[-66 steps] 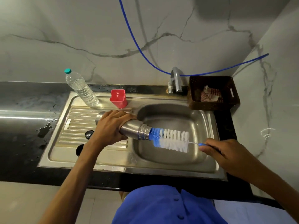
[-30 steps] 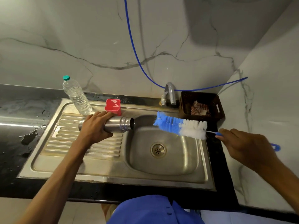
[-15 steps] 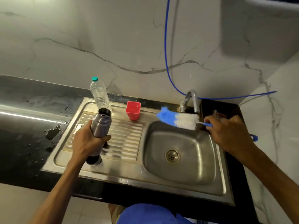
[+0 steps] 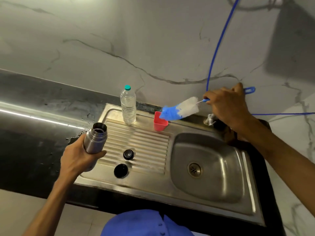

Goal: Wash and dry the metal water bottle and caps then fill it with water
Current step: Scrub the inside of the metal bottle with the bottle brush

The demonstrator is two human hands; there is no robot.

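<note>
Steel catches the light along the metal water bottle (image 4: 95, 140), which the left hand (image 4: 80, 157) now grips around its lower body, fingers curled round it, holding it upright and open-mouthed over the left end of the drainboard (image 4: 136, 143). A moment earlier it lay on its side at the basin with the bottle brush (image 4: 180, 109) inside its neck; the brush has since come out and been carried away to the back of the sink. The right hand (image 4: 228, 106) pinches the brush's thin blue handle, bristle head tipped down so that its blue end sits at the rim of the red cup (image 4: 160, 124), seemingly about to be parked there, though whether it touches the cup is hard to tell. The 2 caps (image 4: 128, 154) lie on the drainboard ribs, just beside each other and near the bottle, both apart from the hands. A clear plastic bottle (image 4: 128, 106) stands behind them, and a blue hose (image 4: 216, 43) runs down the marble wall. Inner scrubbing looks finished, so rinsing the bottle is probably the next step, with the caps, the drying and the filling apparently yet to come. The dark bench (image 4: 34, 126) shows wet patches.
</note>
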